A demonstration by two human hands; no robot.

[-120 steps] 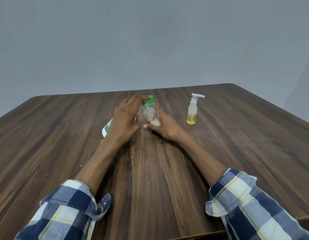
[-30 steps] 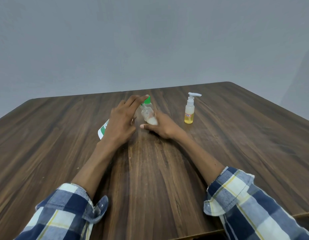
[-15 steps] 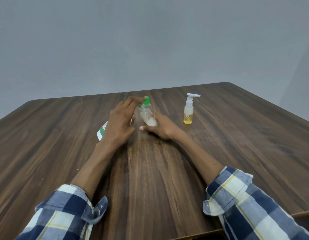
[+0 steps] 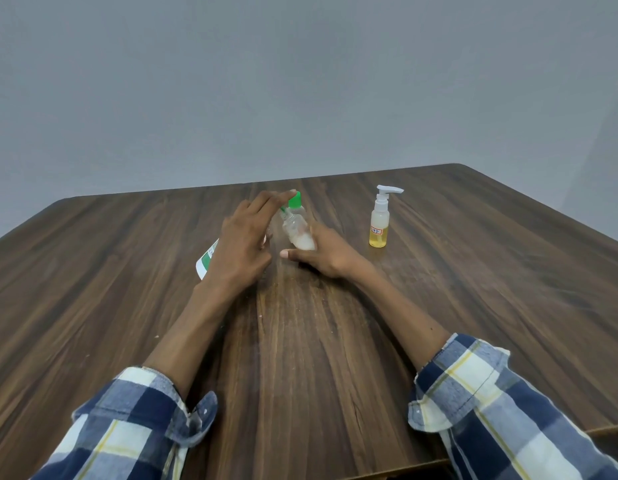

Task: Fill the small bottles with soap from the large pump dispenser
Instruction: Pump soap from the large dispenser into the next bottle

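Still no change: right hand point(image 4: 330, 256) gripping small bottle point(image 4: 298, 230), left hand point(image 4: 243, 245) fingers straight on green pump point(image 4: 293, 199).

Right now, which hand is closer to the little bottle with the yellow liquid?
The right hand. It holds the clear small bottle just to the left of the yellow bottle, not touching it. The left hand is farther left, fingers on the green pump.

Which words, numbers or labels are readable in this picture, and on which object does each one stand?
Small clear pump bottle with yellow liquid: a white sticker with a red border bears a few dark marks, too blurred to read.
Large white dispenser with a green-and-white label, mostly hidden behind the left hand: print too small to read.
Small clear bottle with white soap, held by the right hand: no text visible.
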